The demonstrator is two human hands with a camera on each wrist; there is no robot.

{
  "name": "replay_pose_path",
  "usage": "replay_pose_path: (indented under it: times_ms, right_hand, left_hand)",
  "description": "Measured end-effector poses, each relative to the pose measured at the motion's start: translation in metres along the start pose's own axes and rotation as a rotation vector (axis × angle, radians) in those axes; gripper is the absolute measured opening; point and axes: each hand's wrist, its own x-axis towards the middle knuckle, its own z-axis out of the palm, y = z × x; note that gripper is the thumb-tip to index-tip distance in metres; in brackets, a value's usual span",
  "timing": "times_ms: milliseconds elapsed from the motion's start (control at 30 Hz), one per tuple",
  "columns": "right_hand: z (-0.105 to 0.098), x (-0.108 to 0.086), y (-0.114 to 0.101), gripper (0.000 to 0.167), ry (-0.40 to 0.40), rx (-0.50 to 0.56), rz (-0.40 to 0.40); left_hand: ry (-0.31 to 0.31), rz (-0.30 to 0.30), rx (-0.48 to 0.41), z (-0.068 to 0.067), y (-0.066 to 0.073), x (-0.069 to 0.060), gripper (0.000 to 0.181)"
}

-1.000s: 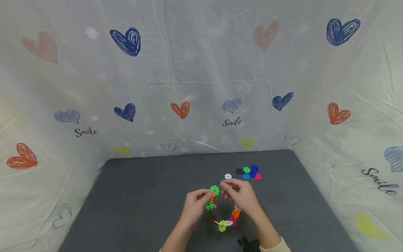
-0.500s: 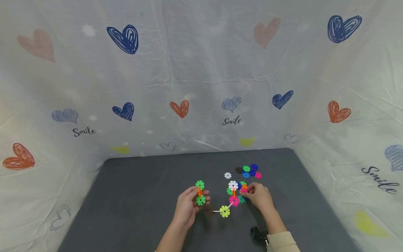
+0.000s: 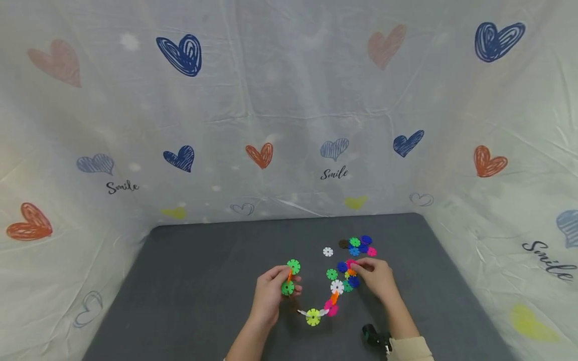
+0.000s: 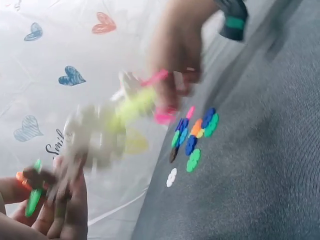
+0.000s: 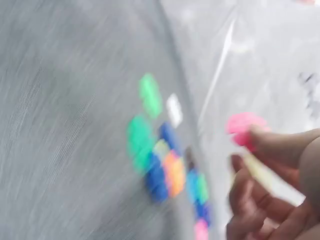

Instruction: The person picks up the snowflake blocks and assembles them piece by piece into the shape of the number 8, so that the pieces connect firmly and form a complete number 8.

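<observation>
My left hand (image 3: 269,296) grips one end of a chain of notched plastic discs, where a green disc (image 3: 293,266), an orange one and a second green disc (image 3: 287,288) join. From there the chain sags through a brown disc, a yellow-green disc (image 3: 313,317), a pink disc (image 3: 331,308) and an orange one to a white disc (image 3: 337,287). Between thumb and finger my right hand (image 3: 376,277) pinches a separate-looking pink disc (image 5: 245,127), above the nearer loose discs. Motion blurs the chain in the left wrist view.
Loose green, blue, orange and yellow discs lie below the right hand, including a green disc (image 3: 331,274). Farther back are a white disc (image 3: 327,251) and a small colourful cluster (image 3: 354,251). A black device (image 3: 375,336) is at the right wrist. A heart-printed curtain surrounds the grey table (image 3: 203,291).
My right hand has moved away from the left, to the right, and now pinches a pink disc above the loose pieces. My left hand has shifted slightly left, still gripping the chain.
</observation>
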Motion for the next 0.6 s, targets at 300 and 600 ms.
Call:
replay_pose_path:
  times_ms: [300, 600]
  right_hand:
    - [0.023, -0.039, -0.078, 0.010, 0.080, 0.129, -0.699]
    - [0.037, -0.044, -0.091, 0.021, 0.163, 0.041, -0.823]
  left_hand:
    - [0.057, 0.065, 0.078, 0.006, 0.004, -0.003, 0.029]
    - [0.056, 0.062, 0.139, 0.007, 0.009, -0.004, 0.028]
